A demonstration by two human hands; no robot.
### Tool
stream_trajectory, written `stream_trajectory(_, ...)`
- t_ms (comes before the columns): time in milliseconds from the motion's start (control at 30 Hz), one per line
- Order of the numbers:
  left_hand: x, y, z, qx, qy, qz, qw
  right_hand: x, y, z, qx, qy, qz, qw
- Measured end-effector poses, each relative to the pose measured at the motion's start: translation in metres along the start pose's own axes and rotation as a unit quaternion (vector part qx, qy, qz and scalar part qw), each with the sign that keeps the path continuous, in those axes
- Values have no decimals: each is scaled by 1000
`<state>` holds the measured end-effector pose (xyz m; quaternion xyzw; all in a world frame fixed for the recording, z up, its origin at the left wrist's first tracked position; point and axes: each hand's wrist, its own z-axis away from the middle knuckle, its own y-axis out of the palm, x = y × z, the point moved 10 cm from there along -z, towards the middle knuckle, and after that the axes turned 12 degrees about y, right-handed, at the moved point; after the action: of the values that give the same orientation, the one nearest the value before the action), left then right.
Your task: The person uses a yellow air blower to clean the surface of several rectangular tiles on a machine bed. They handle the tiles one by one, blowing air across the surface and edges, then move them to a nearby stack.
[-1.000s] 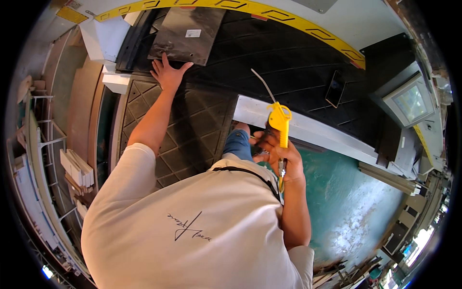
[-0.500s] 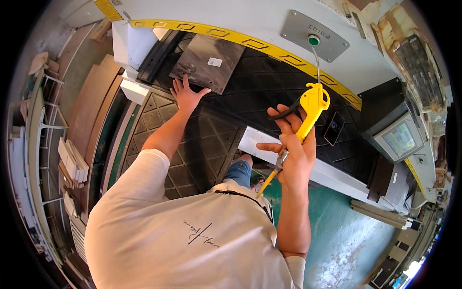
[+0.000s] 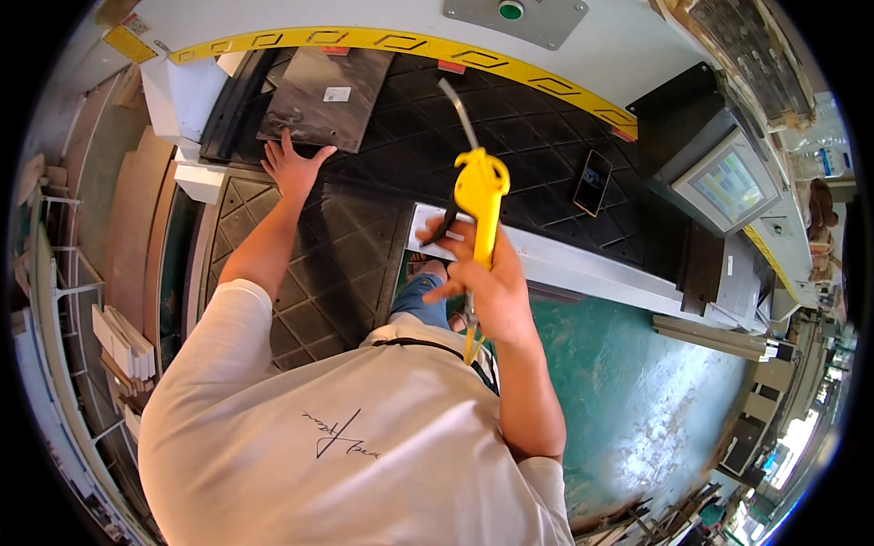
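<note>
Stacked boards [image 3: 123, 337]: pale sheets on edge in a rack at about 9 o'clock of the view, well apart from both hands.
Left hand [image 3: 291, 164]: at 11 o'clock, flat and palm down with fingers spread wide, gripping nothing; its fingertips touch the near edge of the dark panel.
Dark panel [image 3: 328, 96]: a grey-black sheet with a small white label, lying on the black ribbed machine bed [image 3: 546, 146] at 11 to 12 o'clock, just beyond the left hand.
Yellow strip [image 3: 401, 41]: curves along the bed's far side at 12 o'clock, below a grey plate with a green button [image 3: 512, 10].
Air blow gun [image 3: 480, 200]: yellow body with a thin metal nozzle pointing up towards 12 o'clock, held near the middle of the view above the bed's white front rail [image 3: 583, 264].
Right hand [image 3: 487, 282]: closed around the blow gun's handle, one finger by the black trigger.
Phone [image 3: 592, 182]: dark slab lying on the bed at 1 o'clock, near the gun but apart.
Control screen [image 3: 728, 187]: lit panel at 2 o'clock, beside the bed.
</note>
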<state>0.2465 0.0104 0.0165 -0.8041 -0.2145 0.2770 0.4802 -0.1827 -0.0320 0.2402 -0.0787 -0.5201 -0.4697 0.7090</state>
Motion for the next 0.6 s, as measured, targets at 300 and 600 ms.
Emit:
stream_trajectory(300, -2, 0, -2, 35, -14, 1, 999, -103, -79, 67, -22, 145, 181, 972)
stream_trajectory(600, -77, 2, 49, 42, 48, -19, 998, -103, -107, 146, -115, 136, 200, 964)
